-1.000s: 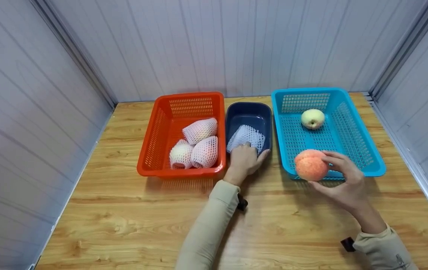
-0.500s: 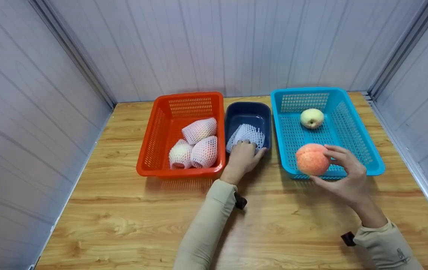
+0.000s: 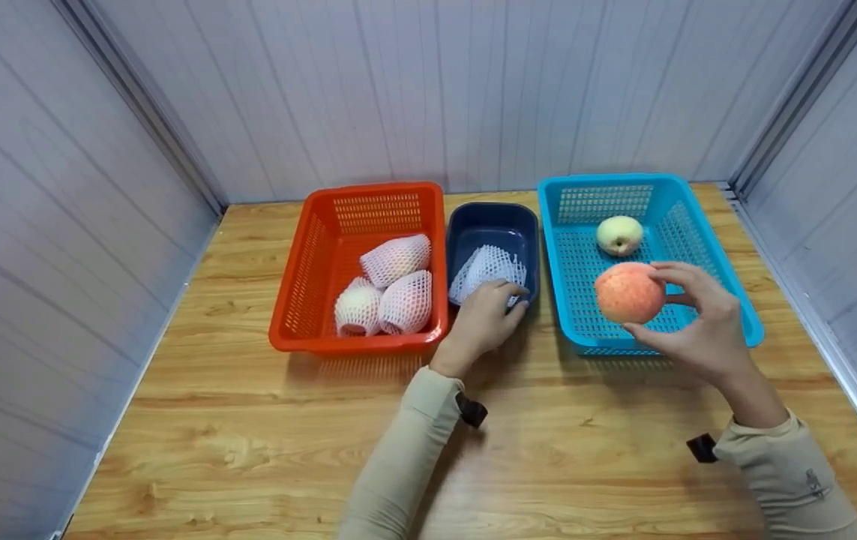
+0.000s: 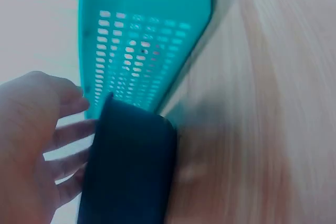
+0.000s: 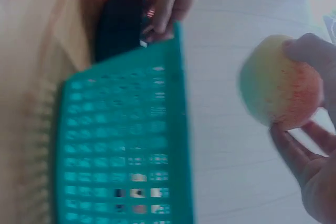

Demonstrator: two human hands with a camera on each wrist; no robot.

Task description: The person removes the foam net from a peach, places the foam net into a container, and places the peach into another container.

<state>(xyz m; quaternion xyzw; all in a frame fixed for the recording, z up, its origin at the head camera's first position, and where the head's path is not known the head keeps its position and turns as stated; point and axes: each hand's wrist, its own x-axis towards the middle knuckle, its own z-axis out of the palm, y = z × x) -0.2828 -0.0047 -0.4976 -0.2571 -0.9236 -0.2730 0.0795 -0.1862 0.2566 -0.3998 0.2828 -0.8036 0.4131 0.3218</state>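
Observation:
A red-and-yellow peach (image 3: 630,292) is held between the thumb and fingertips of my right hand (image 3: 705,322), raised over the front of the blue basket (image 3: 567,300). My left hand (image 3: 484,319) reaches over the near edge of a small dark navy bin (image 3: 493,213), its fingers at the white foam nets (image 3: 489,266) inside. In the left wrist view, the left thumb and fingers (image 4: 71,132) stand apart, with the fingertips partly hidden behind the bin wall (image 4: 128,166). Another pale peach (image 3: 619,235) lies deeper in the blue basket.
An orange basket (image 3: 283,319) stands left of the bin, with three net-wrapped fruits (image 3: 406,302) in its right half. The baskets and bin stand in a row on a wooden table (image 3: 248,442). Pale panel walls (image 3: 398,90) rise behind and at both sides.
My right hand has lifted the peach slightly up and away from me. The left fingers shift a little at the nets, and the left thumb has moved in closer to them.

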